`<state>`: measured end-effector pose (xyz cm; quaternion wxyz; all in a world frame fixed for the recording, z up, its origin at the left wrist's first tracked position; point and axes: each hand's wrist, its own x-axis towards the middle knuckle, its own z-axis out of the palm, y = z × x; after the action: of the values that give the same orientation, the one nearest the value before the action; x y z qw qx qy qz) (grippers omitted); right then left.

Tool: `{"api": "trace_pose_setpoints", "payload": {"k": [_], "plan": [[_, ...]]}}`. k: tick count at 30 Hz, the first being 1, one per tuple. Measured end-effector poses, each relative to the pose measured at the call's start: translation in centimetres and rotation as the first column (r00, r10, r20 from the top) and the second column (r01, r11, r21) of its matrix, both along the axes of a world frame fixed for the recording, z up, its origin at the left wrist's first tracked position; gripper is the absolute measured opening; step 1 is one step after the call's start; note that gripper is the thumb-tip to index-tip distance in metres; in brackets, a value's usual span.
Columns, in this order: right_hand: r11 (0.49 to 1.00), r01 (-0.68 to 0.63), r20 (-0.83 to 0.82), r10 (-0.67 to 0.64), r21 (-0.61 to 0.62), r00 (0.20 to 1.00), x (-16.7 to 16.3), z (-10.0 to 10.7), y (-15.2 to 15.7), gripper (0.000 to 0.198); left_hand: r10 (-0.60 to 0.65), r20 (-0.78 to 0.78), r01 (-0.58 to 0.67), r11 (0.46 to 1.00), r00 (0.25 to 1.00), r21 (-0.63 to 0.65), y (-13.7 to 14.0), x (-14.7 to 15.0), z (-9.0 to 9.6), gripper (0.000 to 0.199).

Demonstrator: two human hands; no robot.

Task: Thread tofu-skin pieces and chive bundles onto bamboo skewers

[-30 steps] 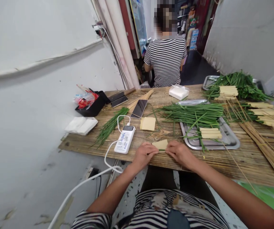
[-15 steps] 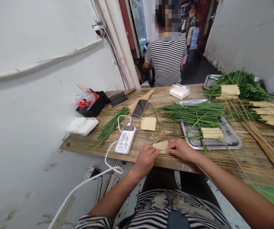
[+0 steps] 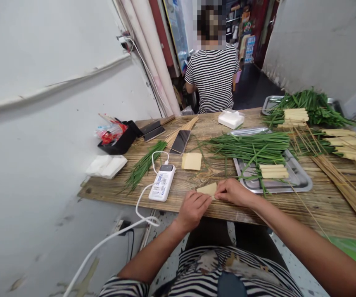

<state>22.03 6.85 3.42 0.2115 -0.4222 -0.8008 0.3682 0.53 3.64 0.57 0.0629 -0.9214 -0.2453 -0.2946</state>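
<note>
A pale yellow tofu sheet (image 3: 207, 189) lies on the wooden table between my hands, its near edge partly hidden by my fingers. My left hand (image 3: 193, 207) is closed on the near left edge, fingers pressed together. At the right end, my right hand (image 3: 232, 192) pinches the same sheet. Just beyond them rests a small stack of square tofu sheets (image 3: 191, 161). To the right, a metal tray (image 3: 302, 178) bears long green chives (image 3: 252, 145) and a few tofu rolls (image 3: 273, 171) on a skewer.
A white power bank (image 3: 162, 183) with a cable stands left of my hands, beside more chives (image 3: 145, 164) and a phone (image 3: 180, 141). Bamboo skewers (image 3: 345, 187) and further tofu rolls (image 3: 350, 145) lie at right. Across the table a person in a striped shirt (image 3: 213, 78) faces away.
My left hand has shifted slightly right along the sheet's near edge, closer to my right hand. Less of the sheet's near edge shows. The camera view has shifted a little.
</note>
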Motion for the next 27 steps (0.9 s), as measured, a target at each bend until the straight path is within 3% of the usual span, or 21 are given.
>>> {"api": "trace_pose_setpoints", "payload": {"k": [12, 16, 21, 27], "plan": [[1.000, -0.004, 0.013, 0.004, -0.001, 1.000, -0.2, -0.1, 0.2, 0.018, 0.038, 0.119, -0.015, 0.982, 0.992, -0.189, 0.2, 0.5, 0.1, 0.017], [0.990, 0.068, 0.052, -0.075, 0.125, 0.996, -0.4, -0.4, -1.0, 0.015, 0.046, 0.120, -0.020, 0.977, 0.992, -0.213, 0.2, 0.7, 0.3, 0.020], [0.865, 0.015, 0.134, -0.095, 0.501, 0.986, -0.6, -1.0, -3.5, 0.023, 0.041, 0.129, -0.009, 0.970, 0.991, -0.241, 0.2, 0.8, 0.4, 0.021], [0.766, -0.163, 0.332, -0.069, 0.622, 0.941, -1.1, -1.6, -4.3, 0.032, 0.038, 0.137, -0.004, 0.971, 0.990, -0.239, 0.2, 0.8, 0.4, 0.021]]}}
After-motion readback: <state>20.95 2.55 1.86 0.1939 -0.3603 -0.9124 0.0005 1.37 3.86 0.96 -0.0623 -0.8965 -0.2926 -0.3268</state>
